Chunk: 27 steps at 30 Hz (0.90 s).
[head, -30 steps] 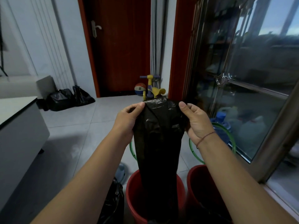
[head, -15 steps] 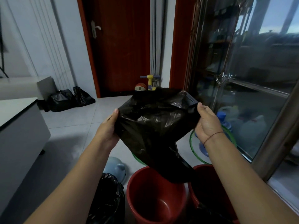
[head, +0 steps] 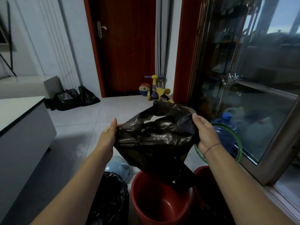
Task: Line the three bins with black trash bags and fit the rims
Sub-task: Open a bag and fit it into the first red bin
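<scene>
Holding black bag point(head: 155, 143) open above red bin point(head: 159, 207).

- Bag point(head: 155, 143) hangs between left hand point(head: 108, 137) and right hand point(head: 205, 135), above the middle bin point(head: 141, 200).
- Lined bin point(head: 112, 192) stands left of it; third bin point(head: 199, 172) right.
- Toy scooter point(head: 158, 91) stands behind, near the door point(head: 126, 46).

Right red bin point(head: 202, 179) mostly hidden.
</scene>
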Each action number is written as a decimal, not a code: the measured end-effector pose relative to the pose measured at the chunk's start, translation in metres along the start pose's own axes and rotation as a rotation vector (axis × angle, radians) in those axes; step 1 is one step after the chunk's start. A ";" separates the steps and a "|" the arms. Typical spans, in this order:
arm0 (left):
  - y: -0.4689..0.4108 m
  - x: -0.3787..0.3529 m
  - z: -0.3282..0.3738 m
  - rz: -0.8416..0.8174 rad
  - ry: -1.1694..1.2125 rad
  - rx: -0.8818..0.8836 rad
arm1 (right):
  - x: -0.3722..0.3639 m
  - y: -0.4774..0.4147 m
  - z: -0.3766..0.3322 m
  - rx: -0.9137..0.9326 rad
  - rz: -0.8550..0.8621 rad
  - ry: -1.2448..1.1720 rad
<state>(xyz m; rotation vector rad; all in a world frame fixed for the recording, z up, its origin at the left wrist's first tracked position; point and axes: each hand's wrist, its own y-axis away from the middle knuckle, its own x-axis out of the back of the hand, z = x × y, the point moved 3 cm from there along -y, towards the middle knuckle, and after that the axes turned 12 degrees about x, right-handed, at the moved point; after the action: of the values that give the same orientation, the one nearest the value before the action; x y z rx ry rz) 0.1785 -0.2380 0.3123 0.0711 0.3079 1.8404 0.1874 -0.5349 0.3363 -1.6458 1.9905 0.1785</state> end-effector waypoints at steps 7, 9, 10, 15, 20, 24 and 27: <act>0.015 -0.034 0.011 -0.132 -0.370 -0.170 | -0.024 0.018 0.017 0.002 -0.267 -0.039; 0.016 -0.043 0.008 -0.202 -0.446 -0.155 | -0.026 0.025 0.026 -0.037 -0.291 -0.114; 0.016 -0.046 0.005 -0.240 -0.455 -0.139 | -0.025 0.027 0.030 -0.059 -0.293 -0.155; 0.015 -0.046 0.004 -0.232 -0.238 -0.198 | -0.013 0.029 0.042 -0.142 -0.189 -0.251; 0.019 -0.038 0.032 -0.269 0.125 -0.151 | 0.007 0.017 0.056 -0.232 0.024 -0.257; 0.034 -0.016 0.041 -0.437 0.156 -0.125 | 0.019 0.010 0.061 -0.261 0.090 -0.269; 0.047 -0.003 0.019 -0.525 -0.171 -0.010 | 0.023 0.004 0.061 -0.295 0.122 -0.329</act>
<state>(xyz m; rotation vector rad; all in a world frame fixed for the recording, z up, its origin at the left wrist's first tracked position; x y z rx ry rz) 0.1393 -0.2500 0.3422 0.1275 0.1748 1.3055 0.2003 -0.5279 0.2726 -1.5443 1.8731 0.7697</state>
